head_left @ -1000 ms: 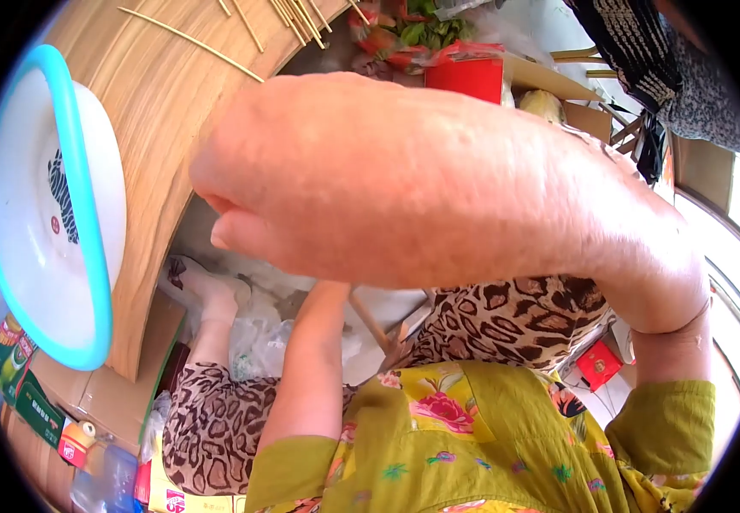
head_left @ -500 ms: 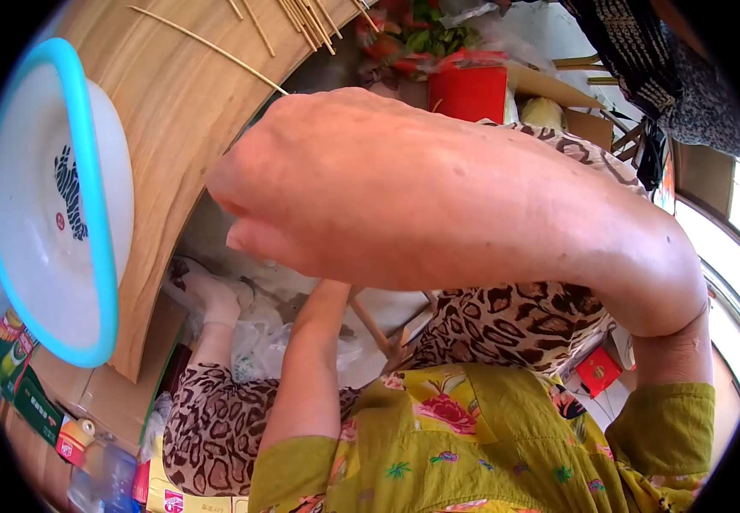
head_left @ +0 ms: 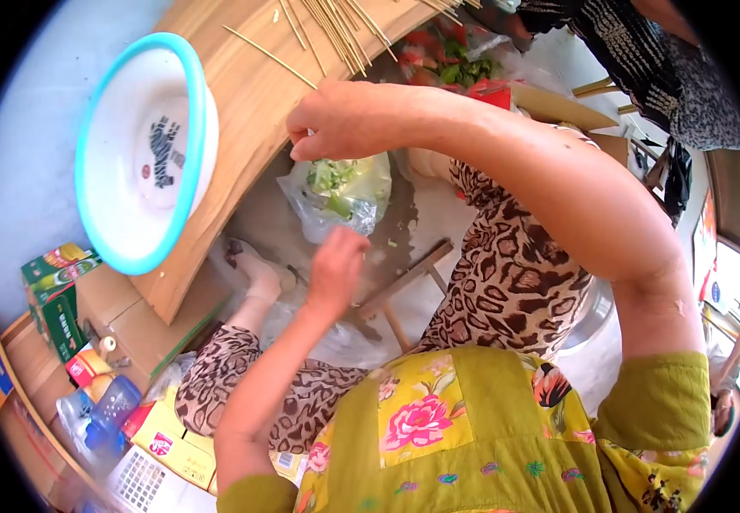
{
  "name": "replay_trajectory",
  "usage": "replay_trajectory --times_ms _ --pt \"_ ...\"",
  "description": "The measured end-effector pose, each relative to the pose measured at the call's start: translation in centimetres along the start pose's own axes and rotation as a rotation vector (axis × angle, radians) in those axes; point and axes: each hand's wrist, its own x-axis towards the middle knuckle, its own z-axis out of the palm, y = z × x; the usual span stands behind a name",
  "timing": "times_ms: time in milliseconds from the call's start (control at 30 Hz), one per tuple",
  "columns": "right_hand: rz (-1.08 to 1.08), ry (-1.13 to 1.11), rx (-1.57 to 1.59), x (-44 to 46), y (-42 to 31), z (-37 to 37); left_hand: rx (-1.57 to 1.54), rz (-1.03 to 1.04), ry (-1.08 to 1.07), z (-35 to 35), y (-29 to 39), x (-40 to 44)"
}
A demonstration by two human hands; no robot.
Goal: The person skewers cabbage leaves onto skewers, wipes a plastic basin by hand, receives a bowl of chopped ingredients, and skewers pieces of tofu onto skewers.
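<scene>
My right hand (head_left: 325,121) is raised near the table edge, its fingers curled in a pinch. One thin wooden stick (head_left: 269,56) on the table runs up to the back of this hand, where its near end is hidden. Lower down, my left hand (head_left: 336,267) has curled fingers, slightly blurred. Anything inside either hand is hidden. Between and beyond the hands, a clear plastic bag (head_left: 310,214) holding cut green vegetables (head_left: 332,177) lies below the table level.
The curved wooden table (head_left: 246,111) carries several more sticks (head_left: 344,30) and a white basin (head_left: 123,154) with a blue rim. Cardboard boxes (head_left: 122,308) stand at lower left. A wooden stool (head_left: 404,282) is by my legs. Another person's patterned clothing (head_left: 613,51) shows at upper right.
My right hand has moved away from the camera and looks smaller. My left hand, hidden behind the right arm before, is now visible. The bag of vegetables has come into view.
</scene>
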Motion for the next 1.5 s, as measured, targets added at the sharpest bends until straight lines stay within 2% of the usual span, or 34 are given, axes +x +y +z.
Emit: replay_trajectory --times_ms 67,100,167,200,267,300,333,400,433,500,533,600,633,700,733,800,933,1000,1067,1133,1200,1267,1300,1333,1500 --pt "0.016 -0.065 0.038 0.2 0.4 0.2 -0.012 -0.154 0.130 -1.9 -0.5 1.5" --pt "0.002 -0.055 0.029 0.4 0.7 0.3 0.002 -0.148 0.141 -2.3 -0.7 2.2" --pt "0.024 -0.096 0.090 0.5 1.3 0.5 -0.082 -0.285 0.365 -2.6 -1.3 2.9" --pt "0.017 -0.089 0.086 0.6 1.7 0.5 -0.075 -0.280 0.370 -2.2 -1.7 2.6" --pt "0.062 -0.087 0.179 0.5 2.5 0.2 -0.215 -0.489 0.660 -0.6 -3.4 1.4" --pt "0.077 -0.105 0.181 0.5 2.6 -0.1 -0.228 -0.649 0.726 0.5 -4.6 0.2" --pt "0.073 -0.099 0.182 0.5 2.7 -0.3 -0.223 -0.643 0.726 1.9 -5.4 -0.7" --pt "0.110 -0.129 0.237 0.5 2.9 -0.5 -0.297 -1.075 0.748 5.1 -6.3 -1.7" --pt "0.105 -0.127 0.237 0.6 3.0 -0.4 -0.293 -1.073 0.752 6.2 -6.9 -1.7" --pt "0.130 -0.153 0.287 0.7 3.0 -0.2 -0.544 -1.290 0.696 7.4 -7.6 -1.1" --pt "0.128 -0.151 0.283 0.7 2.9 -0.2 -0.546 -1.286 0.699 7.1 -7.7 -1.0" --pt "0.136 -0.165 0.292 0.7 2.8 -0.2 -0.899 -1.518 0.539 5.6 -8.2 -1.0" --pt "0.133 -0.163 0.291 0.7 2.8 -0.4 -0.898 -1.515 0.541 5.6 -9.7 -1.6" --pt "0.144 -0.153 0.226 0.6 2.9 -0.7 -1.312 -1.448 0.861 6.0 -13.8 -4.0" --pt "0.140 -0.151 0.232 0.6 2.9 -0.8 -1.304 -1.449 0.864 5.1 -14.7 -5.1" --pt "0.196 -0.156 0.248 0.4 2.9 -1.1 -1.631 -1.071 0.772 3.4 -16.0 -6.9" --pt "0.197 -0.143 0.285 0.1 2.9 -1.2 -1.675 -0.949 0.947 0.1 -16.5 -8.2" --pt "0.198 -0.112 0.317 -0.3 2.4 -1.4 -1.570 -0.677 0.840 -2.4 -15.7 -8.3" --pt "0.200 -0.077 0.349 -0.8 2.1 -1.9 -1.511 -0.672 0.964 -5.2 -13.4 -7.1" --pt "0.233 0.021 0.587 -1.1 2.0 -2.3 -1.403 -0.705 0.980 -6.5 -13.9 -7.2" --pt "0.262 0.044 0.549 -0.9 2.5 -2.5 -1.391 -0.778 0.965 -7.1 -15.1 -8.1" --pt "0.273 -0.228 0.230 -0.3 3.9 -1.4 -1.380 -0.843 0.949 -6.8 -15.5 -8.6" --pt "0.300 -0.342 0.187 -0.1 4.3 -0.7 -1.380 -0.957 0.924 -6.4 -15.2 -9.0" --pt "0.322 -0.363 0.207 -0.4 4.3 0.0 -1.379 -1.070 0.899 -5.9 -15.2 -9.6" --pt "0.309 -0.472 -0.282 -1.5 5.5 3.6 -1.426 -1.123 0.786 -3.1 -15.2 -12.0"
